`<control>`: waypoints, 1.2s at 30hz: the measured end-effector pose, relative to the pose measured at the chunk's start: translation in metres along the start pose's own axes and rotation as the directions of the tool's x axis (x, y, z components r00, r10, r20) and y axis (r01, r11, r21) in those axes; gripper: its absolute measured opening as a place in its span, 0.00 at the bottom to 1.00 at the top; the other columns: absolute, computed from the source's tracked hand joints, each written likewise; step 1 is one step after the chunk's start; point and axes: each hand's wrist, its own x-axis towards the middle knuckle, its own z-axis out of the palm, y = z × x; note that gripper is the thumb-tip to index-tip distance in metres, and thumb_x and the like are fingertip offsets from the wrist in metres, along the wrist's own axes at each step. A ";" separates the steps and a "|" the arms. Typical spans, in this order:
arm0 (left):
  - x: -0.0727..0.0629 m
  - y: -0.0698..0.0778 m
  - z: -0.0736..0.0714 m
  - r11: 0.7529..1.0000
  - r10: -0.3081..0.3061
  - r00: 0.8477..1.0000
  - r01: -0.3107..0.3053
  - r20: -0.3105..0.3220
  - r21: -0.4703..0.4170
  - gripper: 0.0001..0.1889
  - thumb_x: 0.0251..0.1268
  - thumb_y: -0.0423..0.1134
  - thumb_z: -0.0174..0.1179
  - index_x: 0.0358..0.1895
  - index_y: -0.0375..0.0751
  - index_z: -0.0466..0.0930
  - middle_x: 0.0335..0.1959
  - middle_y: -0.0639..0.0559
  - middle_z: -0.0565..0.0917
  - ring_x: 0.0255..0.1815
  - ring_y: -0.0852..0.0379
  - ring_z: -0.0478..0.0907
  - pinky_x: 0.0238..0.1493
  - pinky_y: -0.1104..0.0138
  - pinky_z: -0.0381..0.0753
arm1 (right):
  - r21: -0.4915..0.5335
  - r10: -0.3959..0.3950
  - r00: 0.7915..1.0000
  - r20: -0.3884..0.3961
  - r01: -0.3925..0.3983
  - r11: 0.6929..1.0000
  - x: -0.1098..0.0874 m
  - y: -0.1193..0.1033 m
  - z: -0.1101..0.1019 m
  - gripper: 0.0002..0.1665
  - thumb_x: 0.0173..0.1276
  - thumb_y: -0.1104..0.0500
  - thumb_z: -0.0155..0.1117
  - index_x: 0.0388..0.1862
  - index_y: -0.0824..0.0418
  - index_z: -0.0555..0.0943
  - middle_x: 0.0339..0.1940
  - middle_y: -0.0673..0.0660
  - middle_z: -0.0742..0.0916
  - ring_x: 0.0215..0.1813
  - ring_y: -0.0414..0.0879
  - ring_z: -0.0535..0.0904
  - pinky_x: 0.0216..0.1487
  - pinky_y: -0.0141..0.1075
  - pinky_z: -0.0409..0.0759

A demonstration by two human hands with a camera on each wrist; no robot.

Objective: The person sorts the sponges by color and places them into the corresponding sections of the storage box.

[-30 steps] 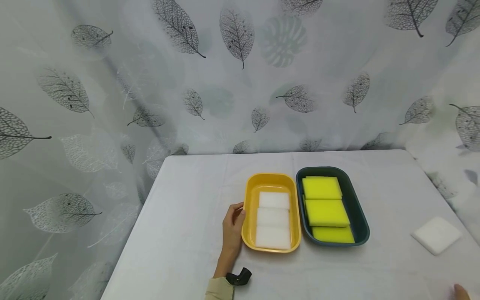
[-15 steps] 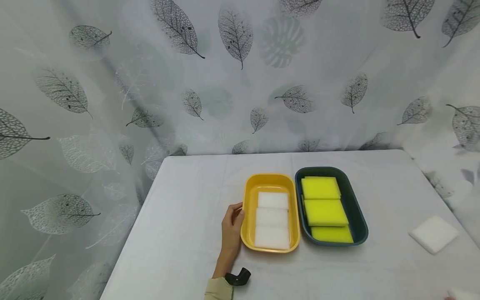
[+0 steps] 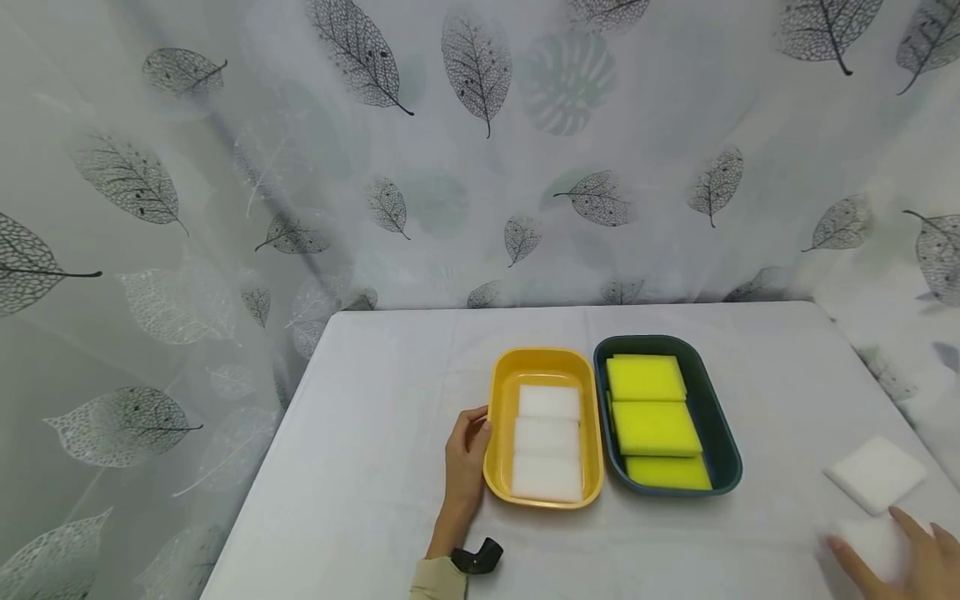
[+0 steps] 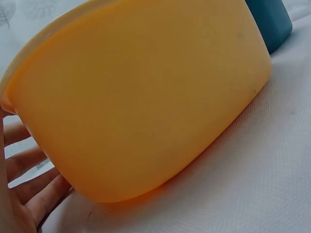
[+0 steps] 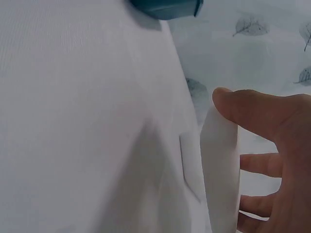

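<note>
My left hand point(image 3: 465, 457) rests its fingers against the left side of a yellow plastic tray point(image 3: 501, 392). In the left wrist view, its fingers point(image 4: 41, 196) lie by the corner of the tray's outer wall. Three white sponges point(image 3: 547, 435) lie overlapping in a row inside the tray. At the lower right of the head view, my right hand point(image 3: 911, 554) pinches another white sponge point(image 3: 870, 546), slightly blurred. The right wrist view shows this sponge on edge, with the thumb on one side and fingers behind. A loose white sponge point(image 3: 876, 475) lies just beyond it.
A dark green tray point(image 3: 718, 433) with several yellow sponges point(image 3: 656, 428) stands against the yellow tray's right side. A white cloth covers the table point(image 3: 375, 433). Behind it and at its sides hangs a leaf-patterned curtain point(image 3: 450, 167).
My right hand has come in from the lower right corner with a white sponge, moving left and up towards the loose one. The left hand and both trays have stayed in place.
</note>
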 end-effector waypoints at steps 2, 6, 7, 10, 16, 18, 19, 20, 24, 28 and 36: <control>0.000 0.000 0.000 1.000 -0.001 1.000 0.001 0.001 -0.001 0.12 0.79 0.41 0.58 0.59 0.47 0.82 0.60 0.48 0.85 0.62 0.49 0.84 0.58 0.73 0.83 | -0.042 -0.051 0.999 0.006 0.051 0.998 -0.001 -0.010 -0.003 0.65 0.69 0.23 0.55 0.78 0.74 0.55 0.76 0.86 0.55 0.76 0.83 0.55 0.77 0.74 0.56; 0.001 0.000 0.000 1.000 0.008 1.000 -0.008 0.004 -0.005 0.13 0.79 0.42 0.58 0.60 0.46 0.82 0.60 0.47 0.85 0.63 0.48 0.84 0.59 0.73 0.83 | -0.042 -0.175 0.983 -0.059 0.173 0.984 -0.003 -0.030 0.001 0.60 0.70 0.28 0.60 0.77 0.75 0.57 0.72 0.86 0.60 0.71 0.83 0.58 0.76 0.75 0.55; 0.001 0.000 0.000 1.000 0.010 1.000 -0.010 0.005 -0.009 0.13 0.79 0.42 0.58 0.60 0.45 0.82 0.60 0.46 0.85 0.63 0.47 0.84 0.59 0.73 0.82 | -0.003 -0.210 0.974 -0.085 0.211 0.978 -0.004 -0.035 0.002 0.59 0.71 0.30 0.61 0.77 0.75 0.56 0.73 0.86 0.60 0.71 0.83 0.57 0.77 0.75 0.52; 0.001 0.000 0.000 1.000 0.008 1.000 -0.008 0.006 -0.016 0.13 0.79 0.42 0.58 0.60 0.45 0.82 0.60 0.47 0.85 0.63 0.48 0.83 0.59 0.73 0.83 | 0.112 -0.324 0.928 -0.184 0.347 0.931 -0.009 -0.052 0.004 0.55 0.72 0.36 0.64 0.78 0.74 0.57 0.74 0.86 0.60 0.71 0.83 0.56 0.76 0.76 0.48; 0.001 0.002 0.000 1.000 -0.001 1.000 0.001 0.002 -0.018 0.13 0.79 0.41 0.59 0.59 0.45 0.82 0.60 0.47 0.85 0.64 0.48 0.83 0.59 0.74 0.83 | 0.214 -0.501 0.823 -0.266 0.558 0.802 -0.014 -0.082 -0.005 0.51 0.69 0.49 0.71 0.79 0.72 0.59 0.76 0.86 0.59 0.72 0.84 0.55 0.75 0.76 0.42; 0.000 0.003 0.000 1.000 -0.003 1.000 0.003 0.003 -0.018 0.13 0.79 0.41 0.59 0.59 0.45 0.82 0.60 0.46 0.85 0.64 0.48 0.83 0.59 0.74 0.83 | 0.241 -0.534 0.798 -0.280 0.597 0.765 -0.016 -0.090 -0.007 0.51 0.68 0.51 0.73 0.79 0.72 0.60 0.75 0.87 0.59 0.72 0.86 0.55 0.74 0.78 0.42; 0.000 0.003 0.000 1.000 -0.003 1.000 0.003 0.004 -0.022 0.13 0.79 0.41 0.59 0.59 0.44 0.82 0.60 0.46 0.85 0.64 0.47 0.83 0.59 0.74 0.83 | 0.246 -0.544 0.792 -0.277 0.606 0.757 -0.017 -0.094 -0.007 0.51 0.68 0.51 0.73 0.79 0.72 0.60 0.75 0.88 0.59 0.72 0.87 0.55 0.74 0.78 0.42; 0.000 0.003 0.000 1.000 -0.004 1.000 0.004 0.004 -0.022 0.13 0.79 0.41 0.59 0.59 0.44 0.82 0.61 0.45 0.85 0.64 0.47 0.83 0.59 0.74 0.83 | 0.249 -0.556 0.781 -0.285 0.620 0.744 -0.017 -0.098 -0.007 0.50 0.67 0.51 0.74 0.78 0.72 0.60 0.74 0.88 0.60 0.71 0.87 0.56 0.72 0.79 0.44; 0.000 0.004 0.000 1.000 -0.012 1.000 0.012 0.004 -0.011 0.13 0.79 0.41 0.58 0.60 0.44 0.82 0.61 0.46 0.85 0.64 0.48 0.83 0.59 0.74 0.82 | 0.266 -0.596 0.749 -0.289 0.661 0.702 -0.021 -0.114 -0.006 0.50 0.65 0.54 0.76 0.78 0.71 0.62 0.74 0.89 0.61 0.70 0.87 0.55 0.69 0.81 0.47; 0.000 0.003 0.000 1.000 -0.014 1.000 0.014 0.003 -0.003 0.13 0.79 0.42 0.58 0.60 0.45 0.82 0.61 0.47 0.85 0.64 0.49 0.83 0.59 0.74 0.82 | 0.284 -0.642 0.712 -0.285 0.703 0.653 -0.026 -0.131 -0.005 0.51 0.62 0.57 0.78 0.78 0.69 0.62 0.76 0.85 0.60 0.71 0.84 0.55 0.69 0.80 0.47; 0.000 0.002 0.000 1.000 -0.013 1.000 0.013 0.005 -0.008 0.13 0.79 0.41 0.58 0.60 0.45 0.82 0.61 0.46 0.85 0.64 0.48 0.83 0.59 0.74 0.82 | 0.316 -0.709 0.638 -0.300 0.768 0.557 -0.029 -0.159 -0.004 0.51 0.57 0.58 0.81 0.77 0.65 0.66 0.77 0.81 0.63 0.72 0.79 0.57 0.69 0.74 0.51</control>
